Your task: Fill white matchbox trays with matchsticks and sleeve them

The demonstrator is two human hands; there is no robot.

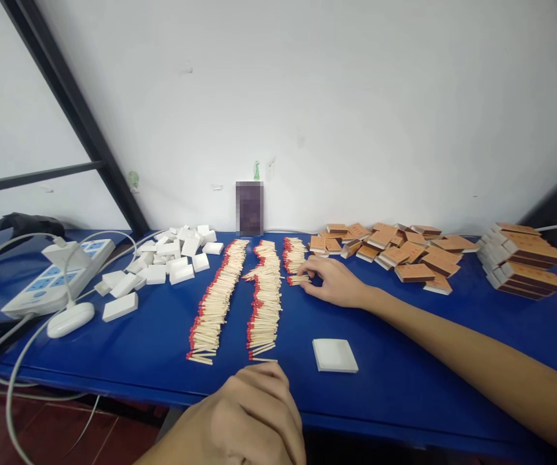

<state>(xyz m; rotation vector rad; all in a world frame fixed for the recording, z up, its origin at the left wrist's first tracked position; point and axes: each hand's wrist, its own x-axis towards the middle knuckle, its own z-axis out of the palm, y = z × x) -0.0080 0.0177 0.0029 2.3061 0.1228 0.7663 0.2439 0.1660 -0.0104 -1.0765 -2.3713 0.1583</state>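
Three rows of red-headed matches lie on the blue table: a left row point(218, 300), a middle row point(265, 297) and a shorter right row point(294, 252). At the near end of that short row, my right hand point(334, 282) is closed, thumb and fingers around a small bunch of matches point(298, 280). My left hand point(254, 420) is curled at the table's front edge, just below the middle row; its fingertips and anything in them are hidden. An open white matchbox tray point(335, 356) lies by itself in front of my right forearm.
White inner trays point(167, 258) are heaped at the back left. Orange matchbox sleeves point(389, 248) lie in a loose pile at the back right, beside stacked matchboxes point(523, 261). A power strip point(60, 278) with white cables is on the left. A pixelated dark object point(249, 208) stands against the wall.
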